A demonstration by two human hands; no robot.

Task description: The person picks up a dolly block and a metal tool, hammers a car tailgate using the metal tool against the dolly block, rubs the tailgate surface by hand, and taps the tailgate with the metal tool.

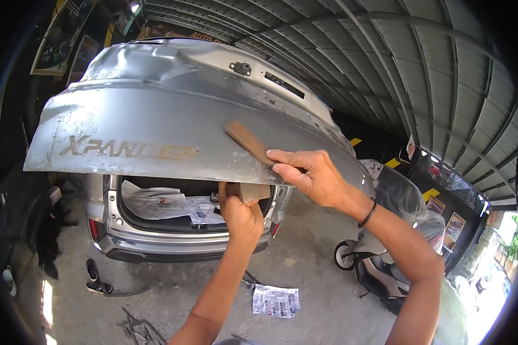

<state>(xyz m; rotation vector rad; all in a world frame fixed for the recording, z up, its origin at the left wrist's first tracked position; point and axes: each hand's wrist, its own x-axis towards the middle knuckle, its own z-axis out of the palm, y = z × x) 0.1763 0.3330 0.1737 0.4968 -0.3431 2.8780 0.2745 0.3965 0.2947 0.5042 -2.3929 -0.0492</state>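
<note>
The raised silver-grey tailgate [172,115] of a car spans the upper middle, with XPANDER lettering marks at its left. My right hand [313,172] is closed on one end of a flat brown bar [246,141], whose far end is slightly blurred. The bar lies over the tailgate's outer face; whether it touches the metal I cannot tell. Just under the tailgate's lower edge, my left hand [240,214] grips a grey-brown block [256,191]. Part of that block and some of the fingers are hidden.
Behind the tailgate edge, the open boot holds newspaper sheets [155,201] above the rear bumper [178,251]. A plastic-covered scooter [385,259] stands at right. On the concrete floor lie sandals [98,279], a newspaper sheet [276,301] and a metal frame [138,328].
</note>
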